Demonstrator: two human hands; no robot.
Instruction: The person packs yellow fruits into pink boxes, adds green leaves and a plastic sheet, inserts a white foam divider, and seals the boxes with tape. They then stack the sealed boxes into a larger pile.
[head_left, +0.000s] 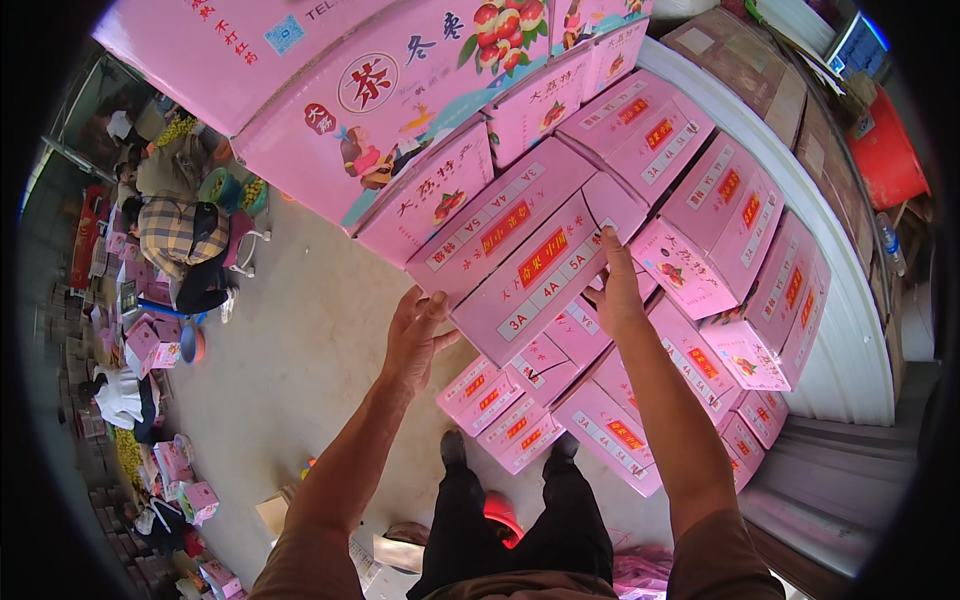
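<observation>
A pink cardboard fruit carton (536, 251) with red labels and a row of printed grades on its top lies tilted before me, against the tall stack. My left hand (420, 330) grips its near left corner, thumb on the edge and other fingers lower down. On the opposite side, my right hand (619, 289) has its thumb on the top near a black pen stroke; the fingers go out of sight below the rim. Whether the carton's underside rests on the boxes below is hidden.
Larger pink cartons (300, 97) rise at the upper left. More small cartons (607, 427) are piled at several heights near my feet and beside a white corrugated panel (844, 315). A red basin (504, 517) sits behind my legs. People (184, 236) work among fruit and boxes at left.
</observation>
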